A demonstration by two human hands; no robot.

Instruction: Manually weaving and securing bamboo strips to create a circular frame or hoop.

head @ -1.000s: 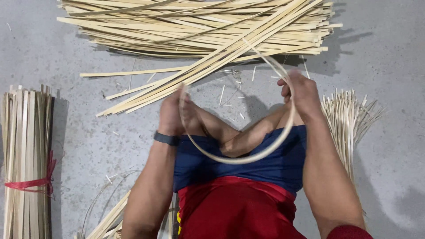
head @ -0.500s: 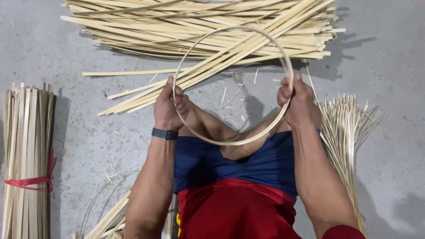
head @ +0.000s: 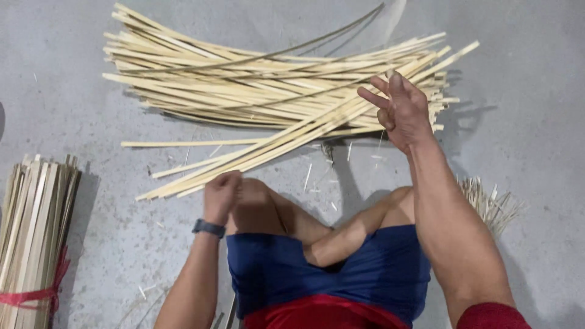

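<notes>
Tied strip bundle point(head: 33, 237) w/ red band far left; thin stick bunch point(head: 490, 204) right.

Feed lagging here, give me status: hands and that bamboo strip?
Left hand closed near knee, grip unclear. Right hand raised, fingers spread, holding nothing visible. Thin curved strip arcs above the bamboo slat pile. Nothing blocking.
</notes>
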